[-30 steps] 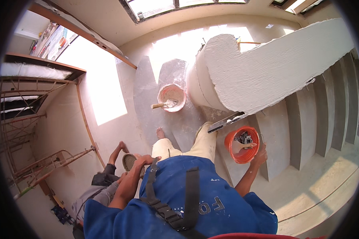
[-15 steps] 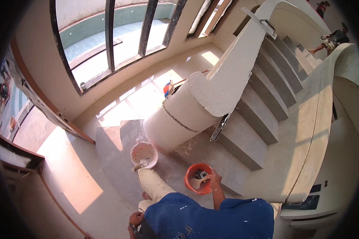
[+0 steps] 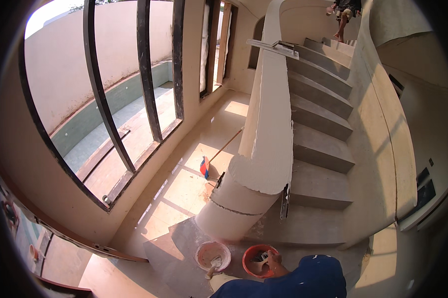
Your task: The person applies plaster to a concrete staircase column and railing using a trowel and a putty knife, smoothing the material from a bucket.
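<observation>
My right hand point(image 3: 273, 260) is closed on the orange bucket point(image 3: 248, 266) at the bottom centre, which holds tools too small to make out and a pale wooden handle. Just left of it stands a pale bucket point(image 3: 202, 257) smeared with white paste, with a tool point(image 3: 215, 262) in it. My left hand is out of view. Above both buckets rises a curved, white-plastered stair balustrade point(image 3: 266, 129), with a long metal strip point(image 3: 285, 201) along its lower right edge and a straightedge point(image 3: 288, 52) lying across its upper part.
Concrete steps point(image 3: 320, 149) climb beside the balustrade to a person point(image 3: 345, 12) at the top. A curved wall point(image 3: 382, 124) bounds them on the right. At left are tall window frames point(image 3: 144, 74) and a stick point(image 3: 225, 145) with a red-and-blue piece point(image 3: 204, 166) at its foot.
My view has tilted up from my body toward the stairs and windows, so the buckets sit lower in the picture. My left hand, visible earlier at waist level, has left view.
</observation>
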Demonstrator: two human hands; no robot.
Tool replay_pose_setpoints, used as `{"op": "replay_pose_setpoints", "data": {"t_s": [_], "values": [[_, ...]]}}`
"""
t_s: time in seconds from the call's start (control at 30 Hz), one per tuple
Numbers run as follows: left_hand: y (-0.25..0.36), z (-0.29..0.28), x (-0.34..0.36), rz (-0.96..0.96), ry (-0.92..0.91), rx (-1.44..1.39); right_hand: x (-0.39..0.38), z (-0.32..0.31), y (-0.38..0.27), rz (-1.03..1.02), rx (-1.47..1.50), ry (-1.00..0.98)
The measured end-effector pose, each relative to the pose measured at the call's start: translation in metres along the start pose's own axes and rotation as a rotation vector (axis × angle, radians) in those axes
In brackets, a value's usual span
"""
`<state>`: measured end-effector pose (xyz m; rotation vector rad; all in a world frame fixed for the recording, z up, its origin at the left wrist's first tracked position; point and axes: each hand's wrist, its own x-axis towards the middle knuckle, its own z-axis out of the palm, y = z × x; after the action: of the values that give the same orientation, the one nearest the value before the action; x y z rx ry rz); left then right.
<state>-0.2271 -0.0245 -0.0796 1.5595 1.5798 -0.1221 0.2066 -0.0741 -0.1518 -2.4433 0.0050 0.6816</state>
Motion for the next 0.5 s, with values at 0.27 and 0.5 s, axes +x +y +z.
{"op": "replay_pose_setpoints", "data": {"t_s": [0.27, 0.5], "values": [[-0.026, -0.055, 0.033, 0.049, -0.089, 0.163, -0.018, 0.035, 0.006, -0.084, 0.084, -0.010], [-0.070, -0.130, 0.030, 0.184, -0.178, 0.274, -0.060, 0.044, -0.008, -0.092, -0.004, 0.062]]}}
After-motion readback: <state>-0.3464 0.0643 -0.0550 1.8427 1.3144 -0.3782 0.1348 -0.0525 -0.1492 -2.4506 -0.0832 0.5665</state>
